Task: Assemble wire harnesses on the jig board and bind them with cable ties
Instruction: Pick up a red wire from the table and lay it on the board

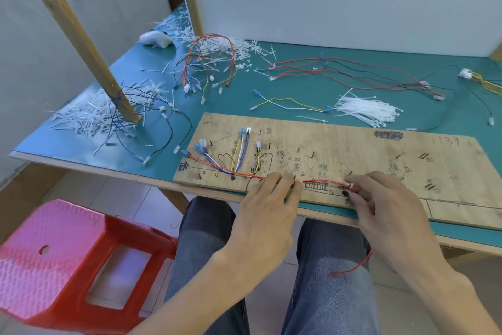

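Note:
A wooden jig board [353, 150] with nails and pen marks lies on the green table. Several wires with blue and white connectors are routed at its left end [239, 155]. A red wire [317, 180] runs along the board's near edge. My left hand [271, 198] pinches this wire near the middle of the edge. My right hand [380, 198] grips it further right by a nail, and its loose end hangs down over my lap [353, 268]. A bundle of white cable ties [366, 110] lies behind the board.
Loose wire harnesses [206, 63] and red and black wires [353, 73] lie at the back of the table. Cut tie scraps [89, 117] surround a slanted wooden post [81, 41]. A red plastic stool [68, 266] stands left of my knees.

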